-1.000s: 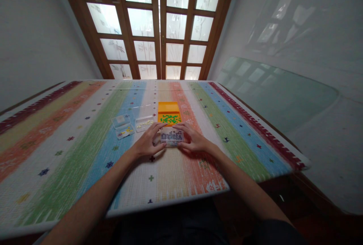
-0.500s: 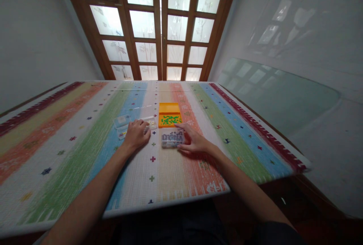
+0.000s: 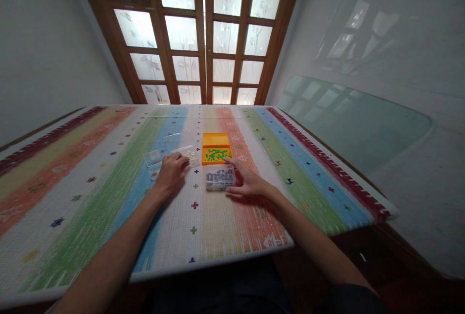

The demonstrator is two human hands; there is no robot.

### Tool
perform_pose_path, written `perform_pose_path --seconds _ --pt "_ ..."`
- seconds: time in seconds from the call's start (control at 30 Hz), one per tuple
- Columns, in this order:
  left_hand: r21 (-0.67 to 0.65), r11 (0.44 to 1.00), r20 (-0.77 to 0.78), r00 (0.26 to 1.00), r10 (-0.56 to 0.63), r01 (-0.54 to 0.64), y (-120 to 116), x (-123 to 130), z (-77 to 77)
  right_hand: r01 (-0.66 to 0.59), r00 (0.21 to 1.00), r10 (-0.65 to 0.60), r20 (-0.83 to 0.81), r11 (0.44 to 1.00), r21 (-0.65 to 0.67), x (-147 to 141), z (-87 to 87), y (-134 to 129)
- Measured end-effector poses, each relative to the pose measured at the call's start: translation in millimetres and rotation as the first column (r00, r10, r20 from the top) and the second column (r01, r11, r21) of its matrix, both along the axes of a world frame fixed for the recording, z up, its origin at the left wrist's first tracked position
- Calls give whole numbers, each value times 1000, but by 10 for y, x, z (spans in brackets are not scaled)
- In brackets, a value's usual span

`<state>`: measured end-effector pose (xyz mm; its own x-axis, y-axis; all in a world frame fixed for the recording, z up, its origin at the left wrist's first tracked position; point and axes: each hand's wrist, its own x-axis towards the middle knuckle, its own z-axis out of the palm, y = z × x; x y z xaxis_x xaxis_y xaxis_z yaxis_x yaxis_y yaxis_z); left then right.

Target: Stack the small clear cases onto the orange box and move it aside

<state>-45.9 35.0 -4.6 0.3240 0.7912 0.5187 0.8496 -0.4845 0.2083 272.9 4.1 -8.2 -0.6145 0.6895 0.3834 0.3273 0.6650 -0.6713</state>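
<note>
My left hand [image 3: 173, 171] is curled at the left end of a small clear plastic box [image 3: 194, 161], which holds tiny pale yellow pieces. Its fingertips close on that end and are partly hidden. My right hand [image 3: 250, 180] grips the right end of another clear plastic box [image 3: 220, 179], full of small greyish-purple pieces, with the thumb on the near side and the fingers on the far side. Just beyond that box lies an open yellow-orange case [image 3: 215, 138] with many small green pieces in its near half.
Left of my left hand is an open clear case [image 3: 155, 157] with a bluish look, partly covered by the hand. All of this rests on a striped tablecloth [image 3: 119, 183]. Wooden doors with glass panes [image 3: 181, 33] stand past the table; a wall is at each side.
The pale yellow pieces in the left clear box have shifted and look more spread out, and my left fingers have moved slightly. My right hand keeps its grip on its box.
</note>
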Motion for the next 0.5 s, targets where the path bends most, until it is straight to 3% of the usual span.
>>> perform_pose_path --seconds 0.27,0.5 --pt "214 974 77 993 -94 76 -123 153 175 45 992 -54 -113 995 -84 -13 45 31" --pt "353 902 63 955 -289 249 -334 468 291 119 942 -171 -289 975 -187 -107 167 16"
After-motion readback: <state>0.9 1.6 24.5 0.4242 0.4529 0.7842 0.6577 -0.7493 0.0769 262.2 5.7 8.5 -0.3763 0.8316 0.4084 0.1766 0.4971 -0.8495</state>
